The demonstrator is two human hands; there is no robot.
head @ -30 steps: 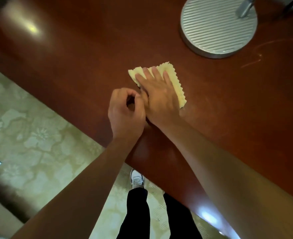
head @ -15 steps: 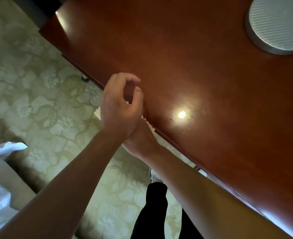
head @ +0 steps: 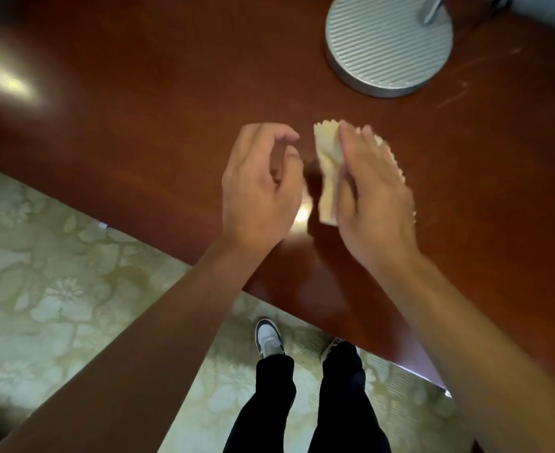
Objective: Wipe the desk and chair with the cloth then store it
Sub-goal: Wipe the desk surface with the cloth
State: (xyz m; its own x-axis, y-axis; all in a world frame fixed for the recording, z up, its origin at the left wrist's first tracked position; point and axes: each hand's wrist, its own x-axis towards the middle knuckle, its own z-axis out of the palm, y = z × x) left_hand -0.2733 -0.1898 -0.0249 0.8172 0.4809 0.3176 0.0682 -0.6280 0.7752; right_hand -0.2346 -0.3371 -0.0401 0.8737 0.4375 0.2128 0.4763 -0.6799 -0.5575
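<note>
A pale yellow cloth (head: 328,171) with zigzag edges hangs partly folded above the reddish-brown desk (head: 139,103). My right hand (head: 372,197) holds the cloth from the right, and most of the cloth is hidden behind its palm and fingers. My left hand (head: 260,188) hovers just left of the cloth with its fingers curled and apart, not touching it. Both hands are over the desk near its front edge. No chair is in view.
A round ribbed silver lamp base (head: 389,44) stands on the desk at the back right. The desk's front edge runs diagonally from the left down to the lower right. Below it are a floral carpet (head: 47,289) and my legs and shoes (head: 269,341).
A second ago my right hand pressed the cloth flat on the desk. It then dropped below the desk's edge, and now holds the cloth lifted above the desk. My left hand has opened.
</note>
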